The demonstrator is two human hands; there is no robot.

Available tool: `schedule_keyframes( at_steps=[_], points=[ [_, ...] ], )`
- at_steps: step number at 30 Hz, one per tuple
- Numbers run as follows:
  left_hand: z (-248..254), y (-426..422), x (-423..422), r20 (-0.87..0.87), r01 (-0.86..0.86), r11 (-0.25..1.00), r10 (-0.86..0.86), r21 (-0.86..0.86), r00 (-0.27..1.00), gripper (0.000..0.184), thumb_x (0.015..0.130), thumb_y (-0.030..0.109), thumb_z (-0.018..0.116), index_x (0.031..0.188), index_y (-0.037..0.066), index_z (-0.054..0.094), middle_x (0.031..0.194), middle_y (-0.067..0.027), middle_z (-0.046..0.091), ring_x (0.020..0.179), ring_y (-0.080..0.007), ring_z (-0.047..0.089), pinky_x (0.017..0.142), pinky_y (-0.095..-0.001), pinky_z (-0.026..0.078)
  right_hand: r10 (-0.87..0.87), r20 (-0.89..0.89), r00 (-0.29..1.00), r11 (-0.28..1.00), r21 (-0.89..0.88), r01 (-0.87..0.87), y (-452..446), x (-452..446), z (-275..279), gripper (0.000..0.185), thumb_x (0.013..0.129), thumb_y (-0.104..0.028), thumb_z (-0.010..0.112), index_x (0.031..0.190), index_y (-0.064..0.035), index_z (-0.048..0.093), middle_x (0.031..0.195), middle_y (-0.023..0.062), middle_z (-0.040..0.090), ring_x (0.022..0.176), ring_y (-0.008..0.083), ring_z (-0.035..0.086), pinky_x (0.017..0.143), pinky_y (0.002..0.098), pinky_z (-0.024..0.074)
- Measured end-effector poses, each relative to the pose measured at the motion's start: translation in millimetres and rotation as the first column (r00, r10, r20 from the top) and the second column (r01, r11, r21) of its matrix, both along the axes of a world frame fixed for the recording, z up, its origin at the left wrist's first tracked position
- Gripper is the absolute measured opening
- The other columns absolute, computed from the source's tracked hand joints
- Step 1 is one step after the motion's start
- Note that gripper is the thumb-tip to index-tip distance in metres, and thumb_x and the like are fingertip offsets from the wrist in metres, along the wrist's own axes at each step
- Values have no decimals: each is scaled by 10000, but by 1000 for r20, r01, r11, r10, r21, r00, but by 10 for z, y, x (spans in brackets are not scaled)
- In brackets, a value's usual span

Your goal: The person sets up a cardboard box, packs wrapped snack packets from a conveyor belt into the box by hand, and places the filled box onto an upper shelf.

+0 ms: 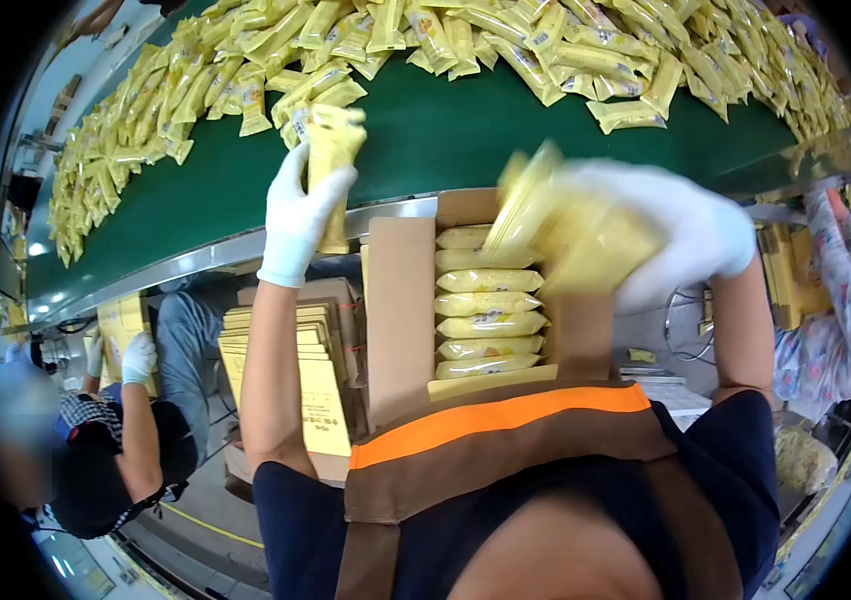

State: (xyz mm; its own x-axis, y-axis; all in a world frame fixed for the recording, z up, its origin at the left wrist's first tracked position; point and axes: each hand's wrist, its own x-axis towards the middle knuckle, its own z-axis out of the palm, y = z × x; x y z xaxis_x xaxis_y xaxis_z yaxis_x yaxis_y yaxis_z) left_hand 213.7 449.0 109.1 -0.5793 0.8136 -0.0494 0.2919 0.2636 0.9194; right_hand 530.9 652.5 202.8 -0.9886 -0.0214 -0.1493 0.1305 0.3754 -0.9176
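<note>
My left hand (298, 218), in a white glove, is closed around yellow wrapped snack packets (334, 145) held upright near the belt's front edge. On the other side my right hand (681, 225), also gloved and smeared by motion, grips a bunch of yellow wrapped snack packets (601, 235); how many is too blurred to tell. This bunch hangs over the right side of an open cardboard box (402, 320). Inside the box, several yellow packets (490, 305) lie in a stacked row. Its right flap is partly hidden behind the right hand's packets.
A green conveyor belt (416, 130) with a metal edge crosses ahead, heaped with yellow packets (596, 60) along its far side. Flattened yellow cartons (321, 390) stand left of the box. A co-worker (131, 430) handles a carton at far left. Patterned fabric (831, 320) is at right.
</note>
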Motion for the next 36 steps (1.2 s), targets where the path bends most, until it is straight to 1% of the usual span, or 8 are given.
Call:
schedule_keyframes(
  at_steps=[3, 8, 14, 17, 19, 26, 31, 36],
  points=[
    [231, 86, 234, 550, -58, 951, -125, 305, 826, 556, 983, 464, 560, 1309, 15, 520, 1036, -124, 634, 878, -211, 635, 739, -315, 548, 202, 112, 973, 653, 725, -219, -721, -235, -332, 753, 707, -393, 814, 1333, -102, 514, 1026, 129, 612, 949, 309, 614, 793, 408, 495],
    [526, 194, 794, 714, 110, 940, -318, 323, 624, 833, 886, 729, 501, 1323, 20, 499, 1038, -154, 621, 915, -264, 634, 827, -391, 544, 149, 38, 988, 668, 733, -129, -1188, -324, -766, 702, 737, -451, 759, 1321, -136, 534, 1052, 110, 598, 954, 285, 601, 799, 403, 468],
    [556, 362, 1310, 601, 333, 920, -389, 209, 698, 768, 948, 631, 505, 1376, -5, 464, 1130, -163, 627, 968, -265, 640, 866, -381, 530, 26, -117, 993, 624, 778, 76, -1405, -43, -1061, 789, 737, -523, 755, 1368, -122, 502, 1208, 148, 586, 1097, 296, 586, 869, 403, 465],
    [580, 357, 1320, 67, 606, 789, -613, 100, 787, 642, 925, 461, 634, 1394, 50, 482, 1162, -116, 623, 1041, -265, 618, 906, -391, 496, 36, -309, 950, 586, 777, 231, -1470, 83, -1104, 777, 738, -534, 741, 1345, -100, 526, 1275, 136, 557, 1153, 296, 551, 929, 422, 444],
    [497, 304, 1355, -561, 638, 649, -734, -415, 382, 624, 864, 396, 678, 1398, 124, 504, 1086, -115, 615, 1022, -306, 602, 887, -410, 487, -40, -359, 932, 621, 722, 305, -1512, 133, -1121, 728, 742, -497, 742, 1312, -86, 550, 1273, 123, 559, 1158, 290, 545, 959, 417, 431],
    [-181, 302, 1516, -704, 492, 712, -666, -501, 246, 593, 869, 392, 638, 1393, 142, 515, 1054, -131, 620, 999, -320, 599, 862, -437, 482, -29, -442, 897, 759, 574, 307, -1254, 459, -1000, 412, 762, -243, 706, 1127, -89, 595, 1256, 96, 581, 1212, 285, 530, 1034, 437, 401],
    [-209, 292, 1564, -817, 532, 786, -509, -315, 270, 572, 893, 376, 645, 1374, 94, 521, 1163, -156, 623, 1039, -311, 604, 871, -433, 478, 315, -170, 934, 419, 907, 24, -498, 589, -906, 110, 799, -195, 624, 906, -178, 642, 983, 34, 601, 1041, 257, 574, 814, 409, 491],
    [-165, 18, 1346, -370, 298, 920, -192, 254, 909, 346, 961, 129, 575, 1285, 9, 588, 1104, -160, 672, 1016, -301, 642, 919, -364, 500, 534, -280, 798, 455, 890, 8, -271, 314, -1488, 145, 793, -207, 630, 921, -149, 594, 915, 41, 562, 955, 253, 562, 732, 368, 517]
  ],
)
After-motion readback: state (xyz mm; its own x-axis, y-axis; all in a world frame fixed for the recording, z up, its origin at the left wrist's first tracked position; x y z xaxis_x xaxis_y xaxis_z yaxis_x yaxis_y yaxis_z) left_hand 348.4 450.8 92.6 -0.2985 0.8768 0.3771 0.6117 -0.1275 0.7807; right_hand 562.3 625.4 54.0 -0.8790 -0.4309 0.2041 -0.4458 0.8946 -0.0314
